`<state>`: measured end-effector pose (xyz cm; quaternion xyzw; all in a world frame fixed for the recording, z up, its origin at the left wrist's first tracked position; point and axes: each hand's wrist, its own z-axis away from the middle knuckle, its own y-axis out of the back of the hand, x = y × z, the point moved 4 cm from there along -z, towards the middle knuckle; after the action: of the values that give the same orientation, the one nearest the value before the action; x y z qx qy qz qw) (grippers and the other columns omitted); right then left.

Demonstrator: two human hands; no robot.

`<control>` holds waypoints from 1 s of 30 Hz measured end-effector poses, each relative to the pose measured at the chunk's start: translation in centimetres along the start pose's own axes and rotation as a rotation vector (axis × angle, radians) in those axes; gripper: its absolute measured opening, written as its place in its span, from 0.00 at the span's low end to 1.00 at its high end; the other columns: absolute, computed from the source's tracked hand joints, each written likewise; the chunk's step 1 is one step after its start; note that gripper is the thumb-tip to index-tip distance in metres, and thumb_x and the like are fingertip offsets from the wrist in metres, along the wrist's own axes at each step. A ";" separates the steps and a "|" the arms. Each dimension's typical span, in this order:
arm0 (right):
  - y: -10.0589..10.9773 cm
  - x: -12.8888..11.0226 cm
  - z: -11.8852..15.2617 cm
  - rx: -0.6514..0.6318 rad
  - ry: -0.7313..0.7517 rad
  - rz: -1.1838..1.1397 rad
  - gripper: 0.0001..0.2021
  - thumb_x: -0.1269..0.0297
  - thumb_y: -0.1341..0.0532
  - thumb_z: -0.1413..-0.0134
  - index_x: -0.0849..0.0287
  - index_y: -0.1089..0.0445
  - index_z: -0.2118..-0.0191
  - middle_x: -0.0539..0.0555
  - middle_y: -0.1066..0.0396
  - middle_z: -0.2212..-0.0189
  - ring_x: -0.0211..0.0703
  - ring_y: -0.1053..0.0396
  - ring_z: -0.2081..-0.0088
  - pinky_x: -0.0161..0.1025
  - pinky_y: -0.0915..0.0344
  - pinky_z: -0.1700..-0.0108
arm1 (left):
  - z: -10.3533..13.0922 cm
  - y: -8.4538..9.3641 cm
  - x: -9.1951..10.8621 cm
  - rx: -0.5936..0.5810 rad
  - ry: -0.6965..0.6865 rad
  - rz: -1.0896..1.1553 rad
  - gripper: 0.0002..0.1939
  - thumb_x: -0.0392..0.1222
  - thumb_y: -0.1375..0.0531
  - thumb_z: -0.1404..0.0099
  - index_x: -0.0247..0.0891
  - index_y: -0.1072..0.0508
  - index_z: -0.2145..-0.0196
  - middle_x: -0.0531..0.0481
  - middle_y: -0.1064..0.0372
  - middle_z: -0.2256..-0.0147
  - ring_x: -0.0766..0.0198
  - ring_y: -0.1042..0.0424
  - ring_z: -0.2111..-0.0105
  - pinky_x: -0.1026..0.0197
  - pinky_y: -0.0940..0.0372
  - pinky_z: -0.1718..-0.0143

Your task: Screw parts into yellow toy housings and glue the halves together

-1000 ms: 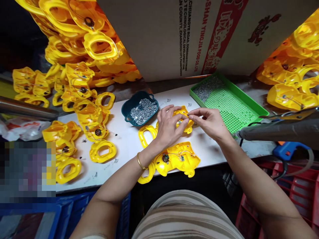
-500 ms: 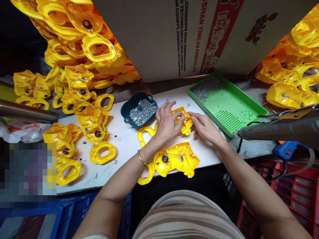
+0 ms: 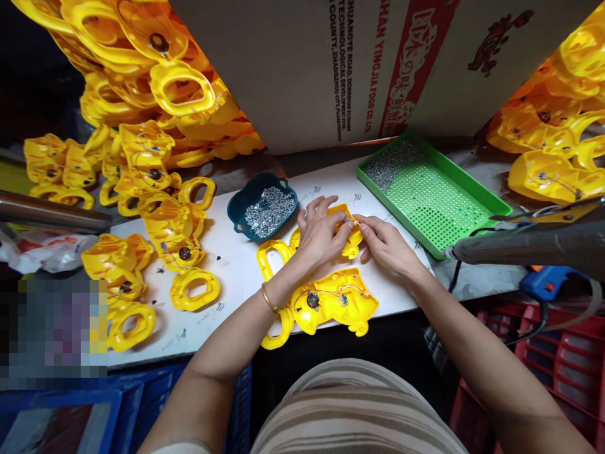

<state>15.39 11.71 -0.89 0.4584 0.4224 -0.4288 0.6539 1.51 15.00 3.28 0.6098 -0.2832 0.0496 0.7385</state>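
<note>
A yellow plastic toy shell half (image 3: 351, 244) with a ring-shaped handle lies on the white board, partly covered by my hands. Over its middle is my left hand (image 3: 322, 234), with thumb and forefinger bent together at the shell's right part. My right hand (image 3: 385, 244) has its fingers closed at the right edge of that same shell. Whatever small piece may be between the fingertips is hidden. Nearer to me, a second yellow shell half (image 3: 331, 297) rests with its inside up, showing a round dark speaker (image 3: 312, 300), thin wires and a small circuit board (image 3: 345, 301).
A dark teal basket (image 3: 236, 214) of small silvery screws stands left of my hands. Behind at right sits a green perforated tray (image 3: 454, 202) with small metal parts. Yellow shells (image 3: 182, 221) pile up left and right. A large carton (image 3: 293, 82) stands behind; a metal tool arm (image 3: 520, 243) juts in.
My right fingertips have shifted slightly left along the shell's edge. My left hand stays nearly in place over the shell. The camera view has moved slightly.
</note>
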 end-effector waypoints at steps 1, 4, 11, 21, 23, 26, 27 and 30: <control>0.0 0.2 -0.1 0.009 -0.003 -0.025 0.20 0.58 0.50 0.36 0.59 0.34 0.43 0.61 0.33 0.49 0.31 0.29 0.80 0.34 0.31 0.76 | 0.0 0.0 0.0 0.000 0.001 0.001 0.12 0.46 0.45 0.32 0.42 0.23 0.63 0.48 0.41 0.38 0.48 0.50 0.36 0.36 0.55 0.38; -0.3 0.7 -0.5 0.004 -0.032 -0.173 0.18 0.55 0.48 0.36 0.59 0.32 0.48 0.55 0.28 0.60 0.33 0.29 0.78 0.32 0.30 0.75 | 0.0 -0.1 -0.1 0.002 -0.011 0.005 0.11 0.45 0.45 0.32 0.42 0.23 0.64 0.49 0.36 0.41 0.50 0.45 0.38 0.37 0.53 0.40; -0.7 -0.7 -1.1 -0.134 -0.170 -0.448 0.14 0.53 0.40 0.42 0.61 0.31 0.63 0.50 0.32 0.73 0.32 0.32 0.77 0.29 0.31 0.76 | 0.5 0.4 -0.1 0.023 -0.055 0.053 0.10 0.44 0.44 0.32 0.42 0.23 0.64 0.47 0.32 0.45 0.51 0.38 0.44 0.40 0.47 0.43; -1.1 -3.5 -1.0 -0.126 -0.132 -0.472 0.16 0.56 0.34 0.50 0.60 0.32 0.60 0.51 0.32 0.65 0.31 0.33 0.73 0.25 0.35 0.78 | 1.4 3.8 -0.8 0.055 -0.200 0.077 0.07 0.43 0.39 0.35 0.42 0.21 0.66 0.47 0.30 0.46 0.53 0.34 0.46 0.47 0.40 0.44; -1.3 -4.1 -0.8 -0.164 -0.146 -0.487 0.15 0.55 0.35 0.49 0.60 0.33 0.60 0.51 0.32 0.67 0.32 0.32 0.72 0.25 0.36 0.79 | 1.7 5.1 -0.8 0.059 -0.254 0.134 0.07 0.43 0.39 0.35 0.41 0.22 0.66 0.47 0.28 0.49 0.56 0.30 0.49 0.50 0.38 0.45; -1.5 -5.0 -0.2 -0.216 -0.170 -0.501 0.15 0.55 0.36 0.49 0.59 0.33 0.59 0.51 0.32 0.69 0.32 0.33 0.73 0.26 0.36 0.79 | 2.3 7.1 -0.7 0.065 -0.277 0.226 0.10 0.47 0.39 0.36 0.39 0.25 0.60 0.48 0.25 0.56 0.59 0.26 0.55 0.56 0.35 0.50; -1.5 -5.3 0.1 -0.233 -0.172 -0.494 0.16 0.54 0.36 0.49 0.59 0.33 0.59 0.51 0.32 0.69 0.32 0.33 0.73 0.26 0.36 0.79 | 2.5 7.6 -0.7 0.052 -0.274 0.229 0.13 0.47 0.38 0.37 0.39 0.26 0.57 0.49 0.25 0.57 0.59 0.26 0.56 0.57 0.34 0.52; -1.9 -6.3 1.1 -0.283 -0.143 -0.441 0.17 0.53 0.36 0.50 0.59 0.33 0.59 0.51 0.33 0.67 0.33 0.34 0.72 0.26 0.35 0.78 | 3.2 8.4 -0.4 -0.030 -0.295 0.179 0.22 0.47 0.36 0.38 0.40 0.30 0.48 0.47 0.26 0.51 0.58 0.26 0.54 0.57 0.34 0.51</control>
<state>12.08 11.33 4.83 0.2277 0.5207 -0.5289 0.6304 -3.47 14.29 10.73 0.5718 -0.4426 0.0211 0.6904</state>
